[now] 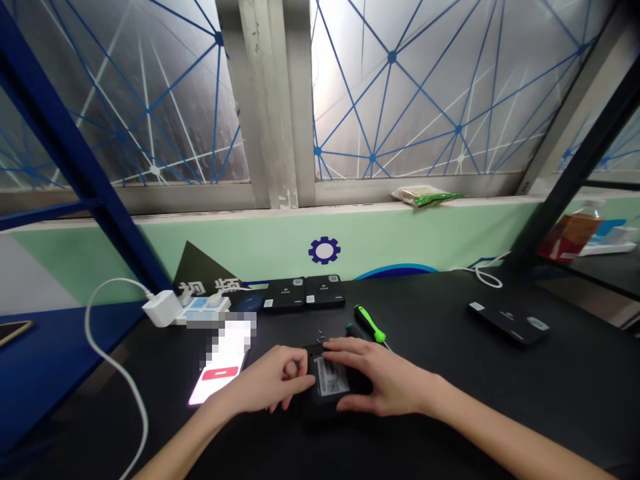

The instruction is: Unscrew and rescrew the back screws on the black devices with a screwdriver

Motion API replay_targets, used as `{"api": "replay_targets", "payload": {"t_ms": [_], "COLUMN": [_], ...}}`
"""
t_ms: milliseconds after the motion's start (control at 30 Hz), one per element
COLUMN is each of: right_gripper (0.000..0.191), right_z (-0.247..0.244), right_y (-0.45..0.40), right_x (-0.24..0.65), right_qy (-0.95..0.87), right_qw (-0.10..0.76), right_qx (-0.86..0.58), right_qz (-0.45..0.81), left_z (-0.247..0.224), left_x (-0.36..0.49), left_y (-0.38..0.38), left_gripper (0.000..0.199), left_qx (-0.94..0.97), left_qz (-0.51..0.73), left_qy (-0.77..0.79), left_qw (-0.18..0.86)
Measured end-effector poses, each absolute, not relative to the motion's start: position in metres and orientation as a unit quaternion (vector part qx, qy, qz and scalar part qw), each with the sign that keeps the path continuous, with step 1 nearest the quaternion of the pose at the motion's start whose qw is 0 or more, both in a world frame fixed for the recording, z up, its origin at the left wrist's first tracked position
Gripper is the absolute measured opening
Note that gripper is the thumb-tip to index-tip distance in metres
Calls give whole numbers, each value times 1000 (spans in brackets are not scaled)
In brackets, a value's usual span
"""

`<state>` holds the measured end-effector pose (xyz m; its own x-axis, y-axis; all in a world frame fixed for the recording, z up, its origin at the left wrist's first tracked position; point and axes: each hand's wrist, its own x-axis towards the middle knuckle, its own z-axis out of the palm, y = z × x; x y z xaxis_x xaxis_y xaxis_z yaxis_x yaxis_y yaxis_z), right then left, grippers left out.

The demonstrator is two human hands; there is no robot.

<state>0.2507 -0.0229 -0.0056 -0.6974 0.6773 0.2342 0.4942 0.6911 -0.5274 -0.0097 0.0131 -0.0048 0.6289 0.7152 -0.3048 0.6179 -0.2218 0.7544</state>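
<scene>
A small black box-shaped device (325,400) with a white printed label (332,377) lies on the black table in front of me. My right hand (375,377) spans its right side, fingers along the far edge and thumb near the front edge. At the left edge is my left hand (283,380), fingers curled and thumb pressed to the device; its inner fingertips are partly hidden. A few tiny screws (321,336) lie just beyond the device. Close to my right fingers rests a bright green screwdriver (370,323), beside a dark-handled tool (354,331) that is partly covered.
Two similar black boxes (285,295) stand against the wall; another black box (509,323) lies far right. To the left are a lit phone (220,373), a power strip (203,308) and a white charger (162,308) with a looping cable (131,383). A packet (425,195) sits on the sill.
</scene>
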Motion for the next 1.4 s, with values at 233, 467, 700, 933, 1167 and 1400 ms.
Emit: {"api": "replay_targets", "payload": {"t_ms": [233,467,700,933,1167,1400], "right_gripper": [23,31,33,40,23,21], "right_z": [-1,-16,-16,-2,-4,-13], "right_y": [3,23,24,25,20,15], "right_x": [283,298,300,308,299,289], "right_qy": [-787,-721,-717,-553,-438,-493], "right_qw": [315,167,231,560,687,621], "right_qx": [-528,-669,-645,-490,-384,-369], "right_qz": [50,73,129,375,435,484], "left_z": [2,5,7,7,9,9], "left_x": [-6,-5,-4,-4,-5,-6], "left_y": [9,7,5,8,10,10], "left_gripper": [44,44,44,44,42,41], "left_qx": [797,805,805,802,807,811], "left_qz": [79,90,86,91,79,75], "left_qy": [439,434,438,449,461,461], "left_qw": [407,395,391,384,360,354]}}
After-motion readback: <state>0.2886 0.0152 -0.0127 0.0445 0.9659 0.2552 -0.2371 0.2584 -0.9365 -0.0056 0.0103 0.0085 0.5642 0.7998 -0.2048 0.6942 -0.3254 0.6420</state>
